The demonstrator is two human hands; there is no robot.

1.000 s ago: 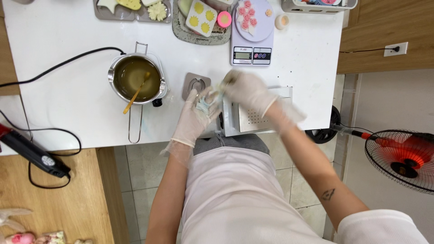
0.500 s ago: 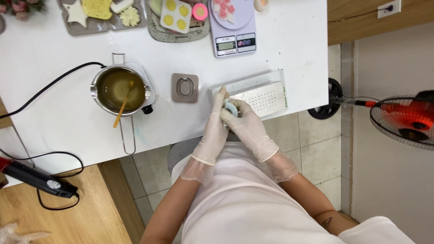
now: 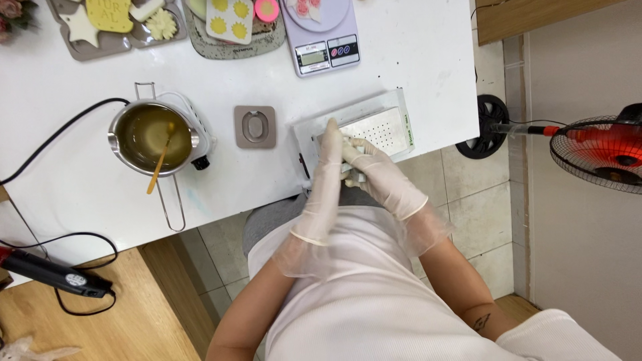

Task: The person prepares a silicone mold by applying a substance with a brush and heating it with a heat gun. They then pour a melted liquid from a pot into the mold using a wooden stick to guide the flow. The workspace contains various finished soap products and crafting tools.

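Note:
Both my hands wear thin white gloves and meet at the front edge of the white table (image 3: 67, 180). My right hand (image 3: 381, 177) is curled around a small pale piece (image 3: 354, 175), mostly hidden by the fingers. With its fingers straight and together, my left hand (image 3: 326, 180) lies flat against that piece and the right hand's fingers. Just behind the hands sits a perforated metal plate (image 3: 384, 128) in a clear tray.
A metal pot (image 3: 150, 137) of amber liquid with a wooden stick stands on a small heater, left. A grey square mould (image 3: 255, 126), a digital scale (image 3: 321, 37) and trays of moulded shapes (image 3: 114, 23) lie further back. A red fan (image 3: 602, 150) stands on the right.
My hands have drawn back from over the tray towards the table's front edge and my body. The left hand's fingers have straightened against the right hand.

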